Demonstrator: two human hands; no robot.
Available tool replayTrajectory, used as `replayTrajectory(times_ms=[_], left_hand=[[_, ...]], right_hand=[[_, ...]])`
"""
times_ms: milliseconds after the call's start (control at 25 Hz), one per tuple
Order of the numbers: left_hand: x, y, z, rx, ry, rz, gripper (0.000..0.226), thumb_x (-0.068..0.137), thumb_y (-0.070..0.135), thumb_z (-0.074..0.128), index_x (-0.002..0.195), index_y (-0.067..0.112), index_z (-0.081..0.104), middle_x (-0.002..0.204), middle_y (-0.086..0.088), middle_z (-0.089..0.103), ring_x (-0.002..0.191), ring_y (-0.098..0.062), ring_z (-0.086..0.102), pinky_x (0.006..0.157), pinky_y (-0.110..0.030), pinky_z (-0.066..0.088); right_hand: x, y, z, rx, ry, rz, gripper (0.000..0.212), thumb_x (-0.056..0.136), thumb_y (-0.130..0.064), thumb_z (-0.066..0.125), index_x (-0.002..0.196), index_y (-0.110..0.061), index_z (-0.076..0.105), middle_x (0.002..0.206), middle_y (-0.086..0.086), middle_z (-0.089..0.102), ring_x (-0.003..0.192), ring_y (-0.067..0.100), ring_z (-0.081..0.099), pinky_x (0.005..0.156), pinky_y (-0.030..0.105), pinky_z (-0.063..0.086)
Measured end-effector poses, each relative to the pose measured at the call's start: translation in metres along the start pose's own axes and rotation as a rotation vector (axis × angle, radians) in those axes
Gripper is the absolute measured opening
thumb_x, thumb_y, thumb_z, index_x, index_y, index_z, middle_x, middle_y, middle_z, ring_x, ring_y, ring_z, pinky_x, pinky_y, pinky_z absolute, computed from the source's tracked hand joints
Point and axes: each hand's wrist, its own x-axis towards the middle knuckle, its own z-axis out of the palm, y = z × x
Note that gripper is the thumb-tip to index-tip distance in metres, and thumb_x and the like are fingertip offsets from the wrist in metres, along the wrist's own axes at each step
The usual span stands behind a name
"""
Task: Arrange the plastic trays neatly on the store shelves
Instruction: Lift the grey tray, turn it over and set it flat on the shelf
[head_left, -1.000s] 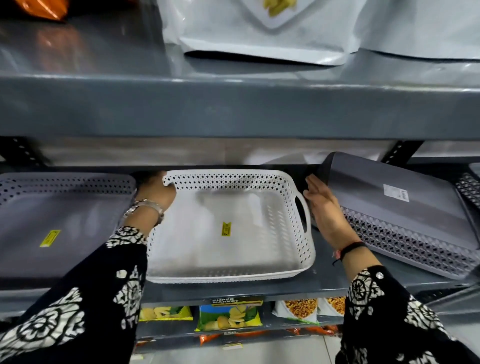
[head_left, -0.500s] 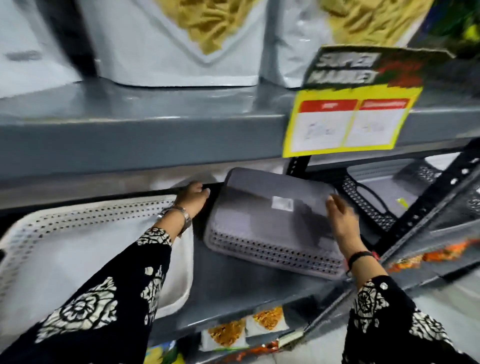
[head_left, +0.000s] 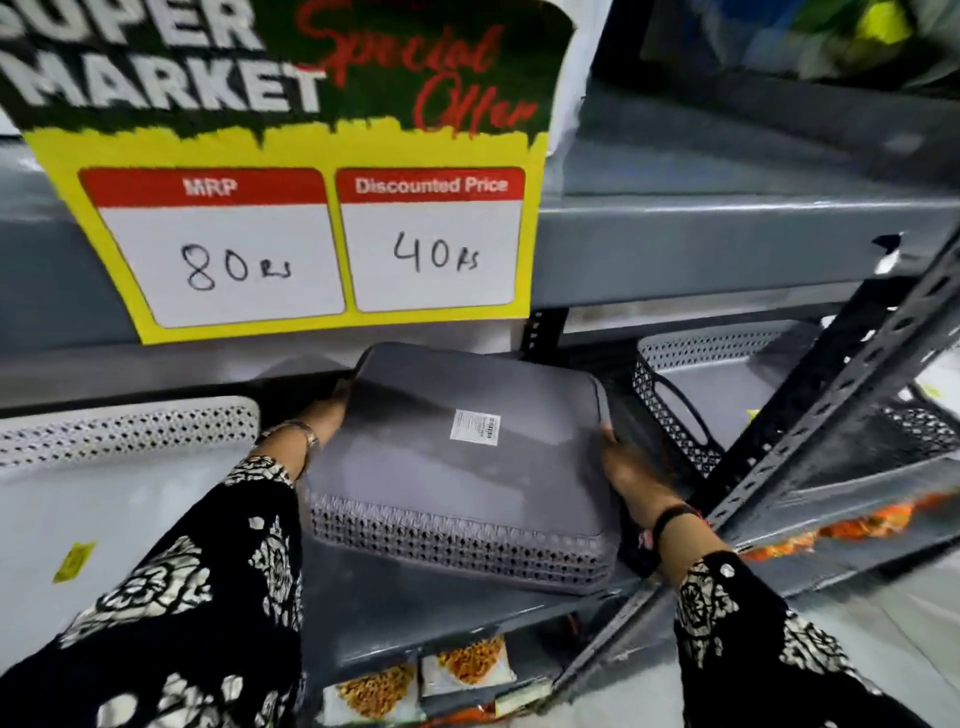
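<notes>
Fingers of left hand (head_left: 324, 415) and right hand (head_left: 621, 465) clamp upturned grey perforated tray (head_left: 457, 467) at 9 and 3 o'clock; best flipped upright, squared beside white tray (head_left: 124, 457).

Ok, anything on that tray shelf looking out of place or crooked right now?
Yes: the grey tray is upside down, base and barcode sticker facing up, and sits skewed to the shelf edge. The left hand and right hand hold its two sides. The white tray beside it sits open side up.
</notes>
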Motion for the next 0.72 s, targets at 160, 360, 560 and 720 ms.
replayTrajectory(times_ms=[160, 360, 560, 720], left_hand=[[0.006, -0.018, -0.012, -0.365, -0.033, -0.103, 0.063, 0.090, 0.056, 0.028, 0.110, 0.007, 0.062, 0.128, -0.020, 0.056, 0.121, -0.038, 0.052, 0.106, -0.039, 0.040], [-0.024, 0.011, -0.037, -0.886, -0.036, -0.068, 0.078, 0.082, 0.071, 0.008, 0.086, 0.021, 0.069, 0.065, -0.002, 0.078, 0.081, -0.024, 0.065, 0.090, -0.039, 0.047], [-0.068, 0.010, -0.056, -0.460, -0.186, -0.061, 0.052, 0.096, 0.037, 0.026, 0.064, 0.005, 0.051, 0.029, -0.007, 0.061, 0.024, -0.015, 0.057, 0.049, -0.025, 0.045], [-0.065, 0.011, -0.068, -0.175, -0.128, -0.070, 0.048, 0.092, -0.003, 0.035, 0.047, 0.006, 0.049, 0.032, -0.008, 0.052, 0.023, -0.015, 0.048, 0.028, -0.009, 0.034]], right_hand=[[0.000, -0.017, -0.001, 0.219, 0.071, -0.040, 0.046, 0.096, -0.034, 0.032, 0.131, -0.006, 0.044, 0.139, 0.018, 0.045, 0.128, 0.032, 0.041, 0.111, 0.038, 0.030], [0.012, -0.046, -0.014, 0.818, 0.007, -0.171, 0.041, 0.095, -0.037, 0.031, 0.126, -0.020, 0.051, 0.128, 0.009, 0.058, 0.123, 0.026, 0.051, 0.093, 0.034, 0.047], [0.003, -0.044, -0.028, 1.102, -0.234, -0.004, 0.093, 0.042, -0.072, 0.065, 0.119, -0.018, 0.059, 0.119, 0.012, 0.065, 0.109, 0.030, 0.061, 0.097, 0.049, 0.046], [-0.001, -0.045, -0.035, 1.072, -0.295, 0.024, 0.081, 0.053, -0.064, 0.063, 0.116, -0.013, 0.060, 0.109, 0.014, 0.069, 0.104, 0.033, 0.062, 0.095, 0.050, 0.046]])
